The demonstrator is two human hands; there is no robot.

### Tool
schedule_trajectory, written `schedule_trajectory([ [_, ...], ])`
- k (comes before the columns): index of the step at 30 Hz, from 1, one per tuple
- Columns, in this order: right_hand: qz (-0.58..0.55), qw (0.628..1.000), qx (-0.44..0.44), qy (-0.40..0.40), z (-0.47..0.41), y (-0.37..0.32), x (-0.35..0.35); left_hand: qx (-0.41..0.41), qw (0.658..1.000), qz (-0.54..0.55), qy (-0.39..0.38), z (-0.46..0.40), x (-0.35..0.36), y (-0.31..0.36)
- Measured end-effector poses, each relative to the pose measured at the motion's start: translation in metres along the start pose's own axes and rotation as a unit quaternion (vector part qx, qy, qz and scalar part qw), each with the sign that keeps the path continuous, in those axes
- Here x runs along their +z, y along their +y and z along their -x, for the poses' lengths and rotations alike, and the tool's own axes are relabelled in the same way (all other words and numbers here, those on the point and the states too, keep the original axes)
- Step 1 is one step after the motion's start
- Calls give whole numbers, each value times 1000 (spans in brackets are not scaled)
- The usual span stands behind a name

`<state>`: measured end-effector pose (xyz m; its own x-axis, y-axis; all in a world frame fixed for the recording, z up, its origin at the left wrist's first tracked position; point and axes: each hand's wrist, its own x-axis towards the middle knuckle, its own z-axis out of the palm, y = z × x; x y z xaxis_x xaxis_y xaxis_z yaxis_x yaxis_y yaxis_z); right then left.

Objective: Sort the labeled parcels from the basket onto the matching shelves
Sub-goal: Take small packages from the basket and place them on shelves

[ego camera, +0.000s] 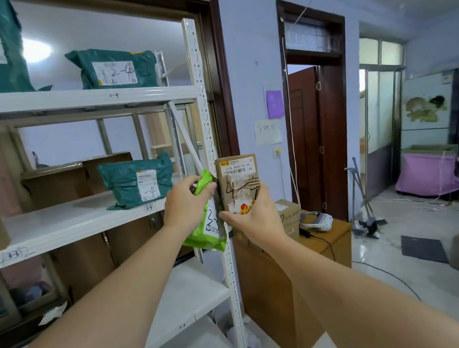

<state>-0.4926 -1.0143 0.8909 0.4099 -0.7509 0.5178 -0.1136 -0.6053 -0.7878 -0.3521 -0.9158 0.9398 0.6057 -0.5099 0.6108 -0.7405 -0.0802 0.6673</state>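
My left hand [187, 201] grips the top of a bright green parcel bag [207, 228] marked "3-3", which hangs in front of the white shelf post [214, 152]. My right hand [252, 217] holds a small brown cardboard box [237, 181] upright, its label handwritten "4-4". Both parcels are held side by side at the right end of the white shelf unit [65, 224]. A dark green parcel [137, 181] marked "-4" lies on the middle shelf above a "3-4" tag. Another dark green parcel [116, 68] marked "2-4" lies on the upper shelf.
Brown cartons [58, 184] sit at the back of the middle shelf. A large cardboard box [267, 289] stands right of the post, beside a low wooden cabinet [330, 242] holding a white headset. A pink-lined basket [428, 174] stands far right. A doorway [310, 136] is behind.
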Motion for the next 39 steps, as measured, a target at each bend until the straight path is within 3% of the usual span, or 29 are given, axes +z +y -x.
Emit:
schedule_trajectory([
  [21, 26, 998, 10, -51, -12, 18, 45, -9, 1000, 15, 22, 1, -2, -39],
  [39, -73, 987, 94, -109, 0, 48, 180, -80, 997, -24, 4, -6, -54, -199],
])
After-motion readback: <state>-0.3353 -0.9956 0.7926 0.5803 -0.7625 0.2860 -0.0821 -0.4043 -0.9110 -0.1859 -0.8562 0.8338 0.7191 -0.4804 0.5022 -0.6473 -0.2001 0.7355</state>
